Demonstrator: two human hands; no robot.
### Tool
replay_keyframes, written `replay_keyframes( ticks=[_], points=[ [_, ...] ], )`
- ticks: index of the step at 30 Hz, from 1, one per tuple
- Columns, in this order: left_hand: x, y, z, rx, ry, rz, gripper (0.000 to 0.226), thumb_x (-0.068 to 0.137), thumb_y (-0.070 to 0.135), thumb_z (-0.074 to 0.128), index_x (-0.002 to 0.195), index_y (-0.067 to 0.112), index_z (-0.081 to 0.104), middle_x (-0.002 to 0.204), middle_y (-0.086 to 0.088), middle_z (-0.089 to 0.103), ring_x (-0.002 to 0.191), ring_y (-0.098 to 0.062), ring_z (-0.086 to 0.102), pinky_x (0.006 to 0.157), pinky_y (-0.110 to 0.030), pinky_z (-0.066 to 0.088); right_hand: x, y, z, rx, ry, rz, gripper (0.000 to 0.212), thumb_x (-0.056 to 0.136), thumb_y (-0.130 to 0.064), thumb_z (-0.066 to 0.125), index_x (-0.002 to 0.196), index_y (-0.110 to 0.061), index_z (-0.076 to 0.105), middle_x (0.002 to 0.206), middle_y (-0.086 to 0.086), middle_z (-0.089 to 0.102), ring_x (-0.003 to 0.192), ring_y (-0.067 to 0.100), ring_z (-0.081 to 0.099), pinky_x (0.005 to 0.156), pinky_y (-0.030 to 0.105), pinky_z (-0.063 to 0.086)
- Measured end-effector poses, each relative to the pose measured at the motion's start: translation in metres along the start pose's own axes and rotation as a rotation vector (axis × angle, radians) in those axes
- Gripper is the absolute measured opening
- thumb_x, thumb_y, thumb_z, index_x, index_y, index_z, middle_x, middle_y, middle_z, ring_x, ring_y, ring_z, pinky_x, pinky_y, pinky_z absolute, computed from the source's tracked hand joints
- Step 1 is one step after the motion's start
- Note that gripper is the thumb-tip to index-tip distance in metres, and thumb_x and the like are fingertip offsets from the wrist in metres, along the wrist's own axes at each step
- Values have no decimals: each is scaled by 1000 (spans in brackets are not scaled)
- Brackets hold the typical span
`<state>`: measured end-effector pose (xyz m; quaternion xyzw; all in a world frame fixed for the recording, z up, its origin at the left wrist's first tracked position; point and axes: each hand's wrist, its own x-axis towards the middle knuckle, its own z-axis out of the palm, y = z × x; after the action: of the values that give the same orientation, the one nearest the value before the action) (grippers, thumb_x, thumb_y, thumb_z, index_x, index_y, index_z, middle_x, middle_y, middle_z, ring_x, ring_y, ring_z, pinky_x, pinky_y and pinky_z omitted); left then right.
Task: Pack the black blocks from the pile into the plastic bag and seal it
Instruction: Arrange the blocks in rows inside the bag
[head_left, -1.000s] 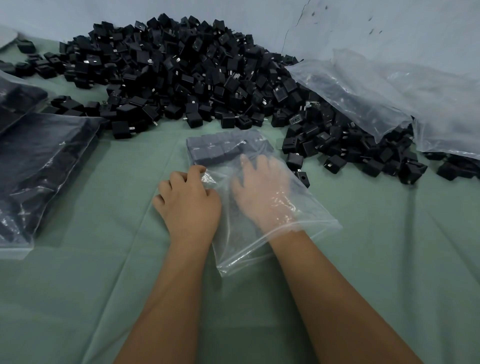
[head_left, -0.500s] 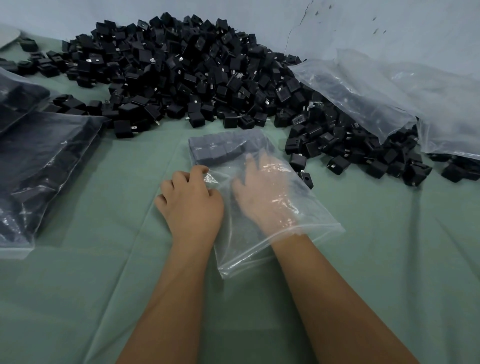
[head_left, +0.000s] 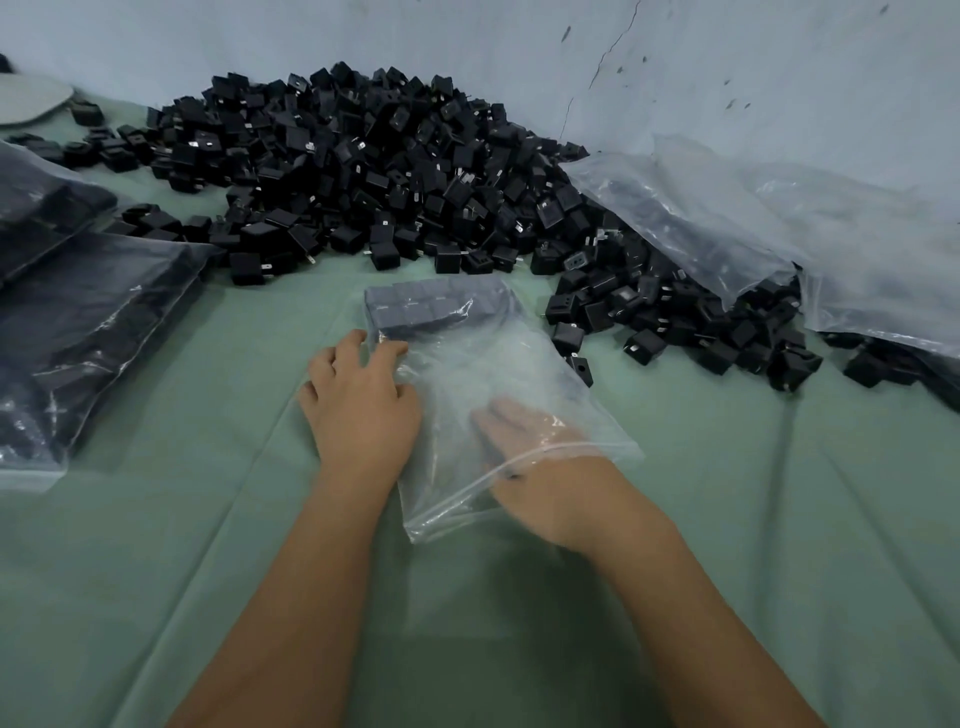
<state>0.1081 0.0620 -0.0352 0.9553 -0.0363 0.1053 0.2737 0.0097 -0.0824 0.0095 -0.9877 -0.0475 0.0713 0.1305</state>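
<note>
Backing out of the bag (head_left: 498, 384), the right hand (head_left: 524, 441) now has only its fingers past the open mouth, where a second ago it reached well up toward the blocks inside. It looks flat and empty through the film, fingers straight, though the plastic blurs it. The bag lies on the green cloth (head_left: 156, 571) just in front of the pile (head_left: 374, 171), with a neat row of packed blocks (head_left: 415, 309) filling its far end and the rest of it slack and see-through. The left hand (head_left: 361, 402) rests on the bag's left edge, fingers spread and lightly bent, pinning it down beside the row.

Filling is the step in hand, and early on. Next I would expect the right hand to come clear, go to the near blocks (head_left: 597, 317) just right of the bag and take more; sealing is a long way off. Filled bags (head_left: 88, 332) lie to the left, loose empty ones (head_left: 779, 218) on the right.
</note>
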Motion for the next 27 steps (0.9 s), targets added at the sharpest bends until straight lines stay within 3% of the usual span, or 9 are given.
replay_keyframes(
  ticks=[2,4,6,8,11,14,17,23,27],
  points=[
    [-1,0,-2,18,-29,36,48,88,17,50,134,30,56,156,0,31,140,-27,20,111,-44,18,-27,-2,-17,236,-155,-43,15,95,-39,49,103,-29,57,109,-11,56,104,18,55,89,28,44],
    [-2,1,-4,12,-48,37,45,90,19,50,132,30,58,157,2,29,142,-25,17,113,-44,15,-45,-2,-46,513,-269,-81,30,92,-43,53,97,-17,68,96,-1,69,89,18,63,79,26,51],
    [0,4,-6,-31,-14,31,36,90,18,52,122,29,66,156,4,33,142,-24,19,114,-43,15,-48,2,-76,701,-111,-159,31,90,-39,52,83,-16,71,75,2,70,67,13,64,60,17,47],
    [5,10,-9,-87,73,73,30,89,15,55,111,26,71,147,5,46,137,-24,28,111,-41,19,-32,10,-93,781,213,-144,31,89,-37,48,78,-20,71,72,-1,68,66,7,62,57,18,45],
    [17,26,-11,-124,31,178,30,90,17,54,115,25,69,130,2,58,125,-25,44,105,-39,32,23,19,-86,640,380,-11,19,93,-37,52,94,-29,69,97,-10,62,92,3,59,79,26,46],
    [28,32,-5,72,-97,185,37,94,31,48,131,29,57,131,-5,50,126,-27,38,104,-39,30,85,24,-55,352,193,52,36,97,-36,51,128,-20,57,125,2,47,121,18,45,102,34,38],
    [36,21,3,237,-144,218,41,96,38,43,136,32,49,134,-3,41,127,-24,34,102,-39,27,119,28,-26,4,72,98,44,98,-43,42,133,-18,49,131,8,41,126,27,37,102,41,38],
    [57,3,13,335,-332,231,51,102,40,25,153,39,21,164,1,9,151,-18,3,119,-52,5,128,34,-11,-77,-5,82,58,100,-44,37,152,-19,25,160,6,17,145,26,17,116,41,19],
    [55,-5,14,328,-404,236,52,103,47,17,154,43,10,165,6,-6,151,-17,-11,118,-54,-6,95,38,-10,51,418,79,36,96,-32,46,129,-22,58,133,0,54,124,21,45,107,37,31]
  ],
)
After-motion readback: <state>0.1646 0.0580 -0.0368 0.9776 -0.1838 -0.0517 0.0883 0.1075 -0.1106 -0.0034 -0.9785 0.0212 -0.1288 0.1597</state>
